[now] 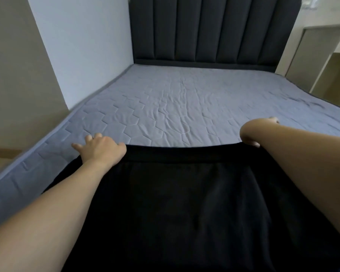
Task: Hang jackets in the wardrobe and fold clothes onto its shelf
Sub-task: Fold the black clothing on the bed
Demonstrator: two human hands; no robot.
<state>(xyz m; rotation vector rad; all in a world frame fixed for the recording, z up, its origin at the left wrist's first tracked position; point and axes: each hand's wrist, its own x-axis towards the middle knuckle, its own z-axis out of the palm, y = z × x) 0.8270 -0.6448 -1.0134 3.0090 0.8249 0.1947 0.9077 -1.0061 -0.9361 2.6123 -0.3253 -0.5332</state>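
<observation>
A: Black soft-fabric garment [185, 203], spread flat over near end of quilted pale-blue mattress [175, 107]. Far hem straight, running left to right; long axis running from that hem back toward the body.

B: Position relative to fingers?

A: Left hand [101, 149] at far-left corner of cloth, palm down, fingers [81, 147] apart and extended past the hem onto the mattress; thumb alongside the hem. Pressing, not pinching, by the look of it. Right hand [263, 132] at far-right corner, mostly hidden by own forearm; a few fingertips visible at the hem, others farther out over the mattress. Curled on the cloth or flat: cannot tell.

B: Nearer hand?

A: Neither, judged from this view. Both at the same hem, one per corner, garment lying between and behind them.

B: Implication for the fold?

A: Probably smoothing stage, fold not yet begun. Likely need: hem drawn back along the long axis, both corners level.

B: Surroundings?

A: Dark grey padded channelled headboard [214, 30] beyond; white wall [82, 46] on left.
</observation>
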